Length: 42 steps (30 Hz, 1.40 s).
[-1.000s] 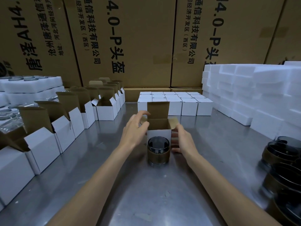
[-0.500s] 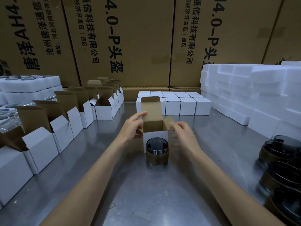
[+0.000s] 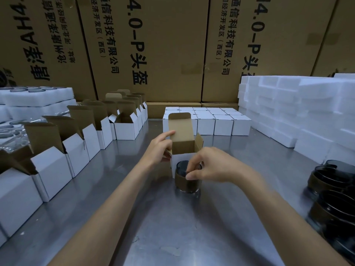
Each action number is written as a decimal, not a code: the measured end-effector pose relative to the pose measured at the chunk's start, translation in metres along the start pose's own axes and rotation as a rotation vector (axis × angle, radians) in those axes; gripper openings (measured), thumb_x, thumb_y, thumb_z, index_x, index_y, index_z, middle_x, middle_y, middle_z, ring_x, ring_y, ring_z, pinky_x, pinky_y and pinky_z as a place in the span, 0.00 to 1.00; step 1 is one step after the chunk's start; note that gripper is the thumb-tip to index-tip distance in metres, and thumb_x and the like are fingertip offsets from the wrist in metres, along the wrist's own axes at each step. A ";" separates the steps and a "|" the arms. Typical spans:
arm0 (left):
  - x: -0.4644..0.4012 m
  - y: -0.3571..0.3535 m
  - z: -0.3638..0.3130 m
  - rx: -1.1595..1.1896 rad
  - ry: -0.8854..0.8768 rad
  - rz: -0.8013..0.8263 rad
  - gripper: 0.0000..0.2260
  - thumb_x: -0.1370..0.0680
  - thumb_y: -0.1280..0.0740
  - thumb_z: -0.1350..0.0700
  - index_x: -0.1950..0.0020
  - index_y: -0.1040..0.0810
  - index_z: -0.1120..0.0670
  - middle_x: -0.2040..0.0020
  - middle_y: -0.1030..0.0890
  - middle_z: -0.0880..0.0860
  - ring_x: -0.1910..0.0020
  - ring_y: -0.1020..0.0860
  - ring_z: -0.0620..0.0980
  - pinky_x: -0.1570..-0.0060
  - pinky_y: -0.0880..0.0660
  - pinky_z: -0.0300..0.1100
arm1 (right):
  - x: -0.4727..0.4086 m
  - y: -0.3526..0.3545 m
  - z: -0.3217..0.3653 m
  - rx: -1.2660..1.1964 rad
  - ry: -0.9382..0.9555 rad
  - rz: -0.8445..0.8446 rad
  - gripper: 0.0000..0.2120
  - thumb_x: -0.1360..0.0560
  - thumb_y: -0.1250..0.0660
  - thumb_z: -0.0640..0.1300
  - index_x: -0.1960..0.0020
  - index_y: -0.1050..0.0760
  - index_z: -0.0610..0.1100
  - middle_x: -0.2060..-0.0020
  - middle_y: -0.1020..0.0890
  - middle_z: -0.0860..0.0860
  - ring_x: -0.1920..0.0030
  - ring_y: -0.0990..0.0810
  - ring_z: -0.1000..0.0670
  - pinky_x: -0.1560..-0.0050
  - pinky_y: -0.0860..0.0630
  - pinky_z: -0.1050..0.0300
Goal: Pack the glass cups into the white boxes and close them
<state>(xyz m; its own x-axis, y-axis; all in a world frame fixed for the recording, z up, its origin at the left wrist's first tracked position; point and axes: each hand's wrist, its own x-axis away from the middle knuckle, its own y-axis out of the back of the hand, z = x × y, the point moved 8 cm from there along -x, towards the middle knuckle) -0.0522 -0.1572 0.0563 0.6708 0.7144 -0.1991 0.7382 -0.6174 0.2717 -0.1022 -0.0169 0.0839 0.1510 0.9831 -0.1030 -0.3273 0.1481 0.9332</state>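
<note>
- My right hand [image 3: 215,166] is pinching the near rim of the glass cup [image 3: 187,177], thumb and fingertips curling over the edge — the cup is standing upright on the steel bench [image 3: 172,227], mouth up, a brown band around its lower half.
- My left hand [image 3: 159,148] is steadying the open white box [image 3: 184,148], fingers gripping its left side flap while the forefinger is reaching up against the raised lid flap.
- The box is sitting directly behind the cup, touching or just beside it, with its opening facing up and the lid flap standing tall at the back.
- So the cup is lying nearer to me than the box — I'm judging the coming move as lifting it straight up, carrying it a little away from me and lowering it in upright.
- The right hand is the nearer one to the cup; the left is staying with the box's flaps.
- More open boxes [image 3: 76,150] are lining the left side, closed boxes [image 3: 221,123] are standing in rows behind, and more dark cups [image 3: 334,189] are waiting at my right.
</note>
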 end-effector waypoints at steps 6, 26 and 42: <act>0.005 -0.001 -0.003 0.080 -0.008 0.004 0.11 0.22 0.41 0.57 0.44 0.24 0.46 0.55 0.24 0.50 0.56 0.24 0.50 0.63 0.22 0.37 | 0.008 0.055 -0.009 -0.527 0.123 -0.571 0.03 0.27 0.29 0.41 0.55 0.16 0.46 0.67 0.20 0.63 0.65 0.27 0.65 0.63 0.34 0.72; 0.011 -0.011 -0.010 0.060 0.019 0.085 0.28 0.37 0.44 0.54 0.37 0.26 0.44 0.52 0.27 0.56 0.52 0.25 0.54 0.51 0.23 0.46 | -0.014 0.011 -0.029 0.246 -0.012 -0.512 0.12 0.20 0.41 0.51 0.52 0.19 0.54 0.33 0.34 0.59 0.32 0.51 0.54 0.35 0.61 0.55; -0.003 0.021 -0.002 0.269 -0.032 -0.032 0.15 0.21 0.39 0.59 0.36 0.25 0.47 0.42 0.21 0.51 0.55 0.21 0.47 0.51 0.23 0.42 | -0.004 -0.005 -0.091 -1.072 -0.218 -0.719 0.12 0.19 0.44 0.44 0.40 0.28 0.55 0.37 0.25 0.55 0.34 0.30 0.54 0.36 0.35 0.68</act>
<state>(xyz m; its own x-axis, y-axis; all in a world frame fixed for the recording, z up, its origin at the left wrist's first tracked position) -0.0384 -0.1716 0.0641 0.6456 0.7268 -0.2346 0.7486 -0.6630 0.0062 -0.1860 -0.0118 0.0485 0.7157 0.6265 -0.3086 -0.6705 0.7400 -0.0529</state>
